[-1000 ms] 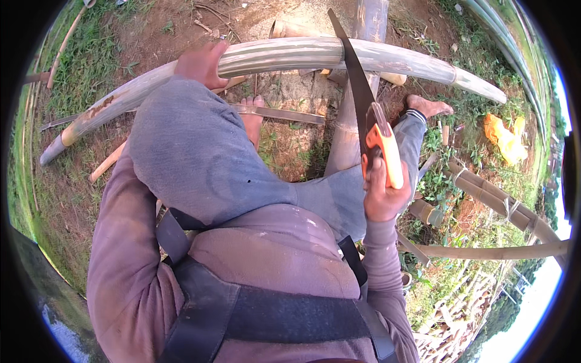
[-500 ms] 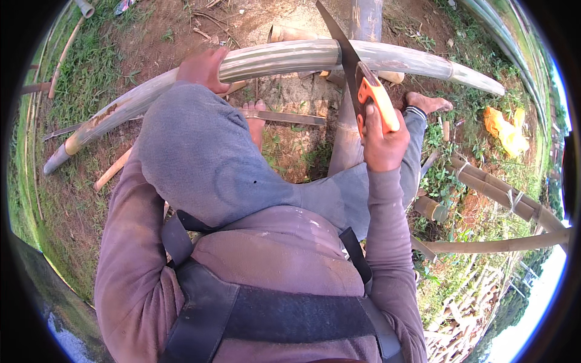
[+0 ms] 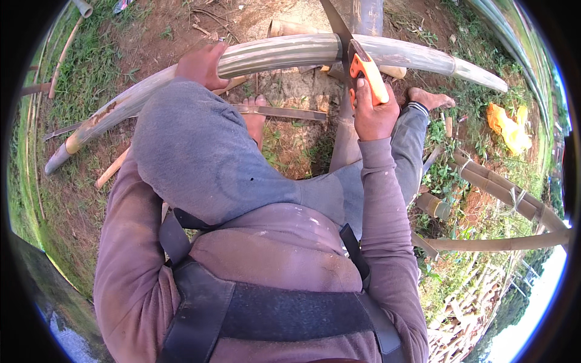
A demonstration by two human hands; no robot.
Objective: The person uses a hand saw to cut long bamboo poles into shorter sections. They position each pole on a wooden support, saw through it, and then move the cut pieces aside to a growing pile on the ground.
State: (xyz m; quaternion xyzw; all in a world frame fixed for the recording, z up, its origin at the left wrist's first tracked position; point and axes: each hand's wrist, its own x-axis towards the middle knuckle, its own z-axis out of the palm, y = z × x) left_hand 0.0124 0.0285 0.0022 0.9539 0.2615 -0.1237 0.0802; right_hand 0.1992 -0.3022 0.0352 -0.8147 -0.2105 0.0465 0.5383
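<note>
No text, label, brand, number or sign can be read. No lettering can be made out on the saw (image 3: 359, 55), on the pale green bamboo pole (image 3: 284, 53) or on the black harness (image 3: 290, 311). On the crumpled yellow plastic (image 3: 509, 130) and the small colourful scrap (image 3: 123, 5), any print is shown too small to be told.

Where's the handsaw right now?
In the head view, the handsaw is right of centre near the top, its orange handle in the right hand, its blade crossing the long bamboo pole.
</note>
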